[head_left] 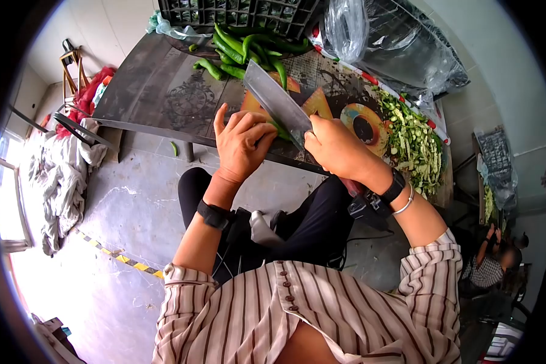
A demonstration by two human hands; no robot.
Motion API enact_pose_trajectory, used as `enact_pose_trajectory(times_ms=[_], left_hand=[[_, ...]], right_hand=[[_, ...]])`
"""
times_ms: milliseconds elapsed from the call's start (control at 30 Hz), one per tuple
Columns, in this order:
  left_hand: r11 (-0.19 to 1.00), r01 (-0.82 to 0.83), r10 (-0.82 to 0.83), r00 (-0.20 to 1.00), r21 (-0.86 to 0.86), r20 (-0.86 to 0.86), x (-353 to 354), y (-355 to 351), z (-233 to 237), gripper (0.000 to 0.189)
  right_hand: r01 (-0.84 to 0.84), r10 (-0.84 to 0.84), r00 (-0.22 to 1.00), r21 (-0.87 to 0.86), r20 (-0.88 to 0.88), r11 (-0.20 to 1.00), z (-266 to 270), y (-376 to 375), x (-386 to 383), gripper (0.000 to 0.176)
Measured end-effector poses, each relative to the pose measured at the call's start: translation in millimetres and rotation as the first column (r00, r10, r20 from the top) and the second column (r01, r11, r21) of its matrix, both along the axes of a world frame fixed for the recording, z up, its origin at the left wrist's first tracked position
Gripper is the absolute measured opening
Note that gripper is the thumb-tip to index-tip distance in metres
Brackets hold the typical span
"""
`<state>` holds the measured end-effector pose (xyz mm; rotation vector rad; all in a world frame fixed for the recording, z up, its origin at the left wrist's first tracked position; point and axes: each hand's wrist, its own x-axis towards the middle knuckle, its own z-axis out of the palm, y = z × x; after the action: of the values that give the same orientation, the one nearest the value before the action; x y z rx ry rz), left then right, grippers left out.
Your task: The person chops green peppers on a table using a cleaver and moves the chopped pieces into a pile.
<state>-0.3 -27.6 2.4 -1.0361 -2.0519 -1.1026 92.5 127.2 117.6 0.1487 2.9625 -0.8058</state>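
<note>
Fingers [248,126] of left hand [242,145] curled, knuckles up, clamped down on one green pepper [279,129] at near edge of worktop [157,85]; only the pepper's tip shows right of the fingertips; right hand [336,148] clenched around the cleaver [276,100] handle, blade angled up and far-left, its lower edge right beside the left knuckles, over the pepper.

Progress, my read: roughly mid-job; big heap of chopped green pieces [415,145] on the right side of worktop = done; pile of whole peppers [242,51] at far side, well apart from the blade = left to cut; one pepper under the knife now; a stray pepper [174,147] lies on the floor below the near edge.

Surface: dark worktop with a printed pattern, orange shapes showing around the cutting spot; black crate [242,12] at far edge behind the whole peppers; clear plastic bag [394,42] far right.

Room: grey concrete floor [133,206], yellow-black tape strip [124,259] across it; heap of pale cloth [60,176] at left by the window light; red netting [88,94] beyond it; another person [491,264] seated at right, low, well apart; their hands not clear enough to describe.
</note>
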Motion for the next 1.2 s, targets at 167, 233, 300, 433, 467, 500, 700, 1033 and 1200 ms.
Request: enact_pose_trajectory(times_ms=[167,233,300,433,467,500,700,1033,1200], left_hand=[[1.0,-0.003,0.003,1.0,0.001,0.012,1,-1,2,0.009],[1.0,0.001,-0.001,1.0,-0.007,0.012,1,-1,2,0.009],[1.0,0.002,-0.001,1.0,-0.015,0.018,1,-1,2,0.009],[1.0,-0.01,0.011,0.999,-0.028,0.031,0,1,5,0.01],[1.0,-0.003,0.004,1.0,-0.03,0.027,0,1,5,0.01],[1.0,0.002,-0.001,1.0,-0.024,0.017,0,2,4,0.01],[1.0,0.003,-0.003,1.0,-0.028,0.014,-2,-1,0,0.01],[1.0,-0.008,0.008,1.0,-0.011,0.023,0,0,-1,0.008],[1.0,-0.008,0.008,1.0,0.009,0.018,0,1,0,0.007]], right_hand=[[-0.056,0.062,0.997,0.122,-0.041,0.991,-3,0,-2,0.02],[-0.095,0.103,0.994,0.151,-0.043,0.984,-3,1,-4,0.02],[-0.135,0.144,0.989,0.177,-0.04,0.975,-5,3,-7,0.019],[-0.125,0.129,0.992,0.179,-0.011,0.976,-10,1,-21,0.018],[-0.114,0.121,0.992,0.145,-0.038,0.983,-15,3,-28,0.017],[-0.116,0.125,0.989,0.122,-0.072,0.986,-17,4,-34,0.016],[-0.171,0.22,0.957,0.244,-0.188,0.954,-20,4,-32,0.025],[-0.024,0.017,0.988,-0.047,-0.152,0.999,-10,1,2,0.024],[-0.046,0.046,0.993,0.0,-0.111,0.999,-16,0,3,0.024]])
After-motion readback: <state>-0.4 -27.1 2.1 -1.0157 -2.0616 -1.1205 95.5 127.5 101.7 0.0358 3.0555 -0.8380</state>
